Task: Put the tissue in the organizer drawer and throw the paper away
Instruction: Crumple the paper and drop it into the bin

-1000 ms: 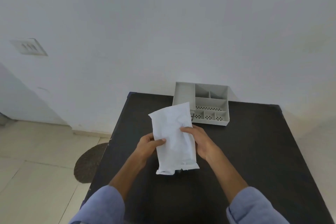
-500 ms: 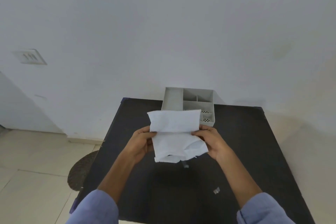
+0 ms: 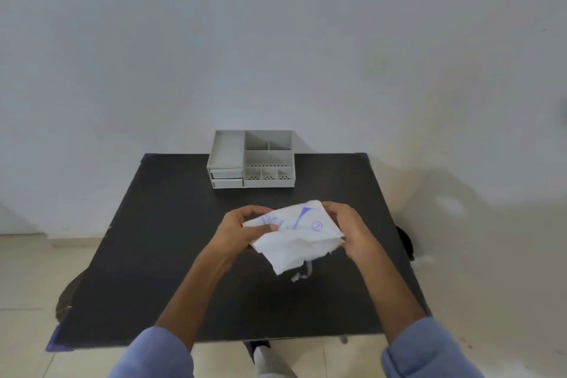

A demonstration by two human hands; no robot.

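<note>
Both hands hold a white tissue pack (image 3: 296,236) with blue print over the middle of the black table (image 3: 159,248). My left hand (image 3: 242,228) pinches its left edge and my right hand (image 3: 348,228) grips its right side. The wrapper is folded and crumpled, with a torn strip (image 3: 302,273) dangling below it. The grey organizer (image 3: 251,159) stands at the table's far edge against the wall. It has open compartments on top and two shut drawers (image 3: 227,178) at its front left.
A white wall rises directly behind the table. A round dark mat (image 3: 66,298) lies on the tiled floor to the left, and a dark object (image 3: 405,242) shows past the table's right edge. A white thing (image 3: 267,359) sits on the floor between my sleeves.
The pack went from held upright to folded over and lowered closer to the table, now showing its blue print. The view has tilted down, showing the organizer's front drawers.
</note>
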